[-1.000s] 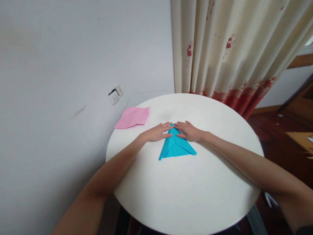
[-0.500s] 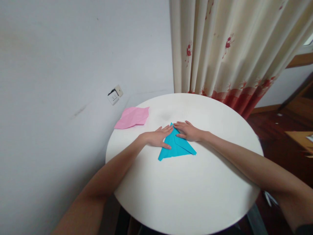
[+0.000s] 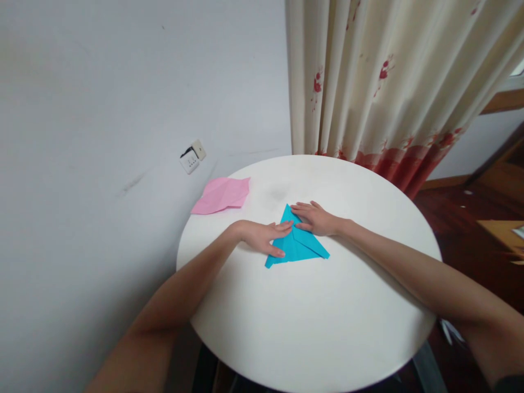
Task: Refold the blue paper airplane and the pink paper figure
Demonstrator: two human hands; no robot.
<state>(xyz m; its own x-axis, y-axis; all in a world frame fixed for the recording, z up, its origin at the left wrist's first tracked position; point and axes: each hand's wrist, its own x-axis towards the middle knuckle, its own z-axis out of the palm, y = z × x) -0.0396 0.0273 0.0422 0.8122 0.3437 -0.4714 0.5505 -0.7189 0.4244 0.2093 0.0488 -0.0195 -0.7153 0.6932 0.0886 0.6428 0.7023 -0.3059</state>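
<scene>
Pale and faintly scuffed, the wall [image 3: 102, 93] ran along the left side of the room, with a white socket [image 3: 189, 162] and a cream plate [image 3: 199, 149] set side by side on it. To its right hung a cream curtain [image 3: 368, 87] with red floral sprays and a deep red band along the bottom, and beyond that a stretch of dark reddish floor [image 3: 452, 215] showed. Close to the wall stood a round white table [image 3: 311, 316].

On the table, a little beyond its middle, lay the blue paper [image 3: 293, 250], folded into a triangle whose point faced away from the person. Creased flaps showed on its upper face, and a small tab stuck out at the near left corner.

The left hand [image 3: 264, 237] reached across the paper's left side, palm down and grasping nothing, its fingers extended over the middle and its thumb spread apart, lower down. The right hand [image 3: 316, 219] lay flattened along the right edge, fingertips just beside the point, thumb resting on the paper near the left fingertips. It gripped nothing either.

Well apart from both, a creased pink sheet [image 3: 223, 195] lay at the table's far left edge.
</scene>
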